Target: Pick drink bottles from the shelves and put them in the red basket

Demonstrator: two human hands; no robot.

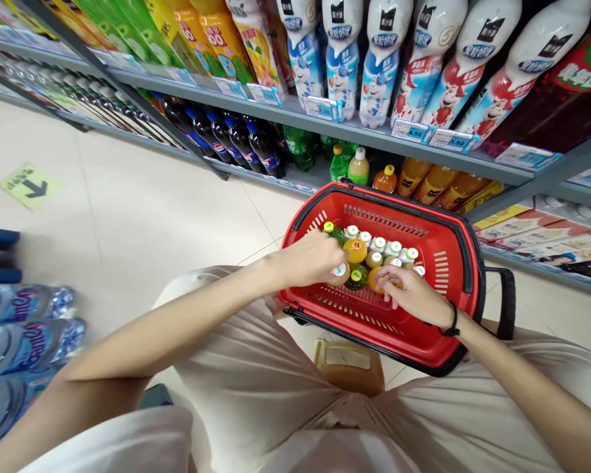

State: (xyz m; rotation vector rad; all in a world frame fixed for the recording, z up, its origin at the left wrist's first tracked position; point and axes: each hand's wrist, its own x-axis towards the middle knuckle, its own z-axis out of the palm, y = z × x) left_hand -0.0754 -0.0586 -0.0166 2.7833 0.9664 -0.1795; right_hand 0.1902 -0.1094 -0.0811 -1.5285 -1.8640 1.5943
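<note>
A red shopping basket sits between my knees with several small bottles standing in it. My left hand is inside its left part, fingers curled closed at a bottle with a white cap. Close by stand a green bottle with a yellow cap and an orange-topped bottle. My right hand reaches over the basket's right side, its fingers loosely bent and apart. They are at another orange-topped bottle, which they partly cover. White-capped bottles form rows along the far side.
Ahead, a shelf carries milk-drink bottles, with cola bottles and orange drinks below. Packs of bottled water are on the left. A tan stool-like object is below the basket, whose black handle sticks out right.
</note>
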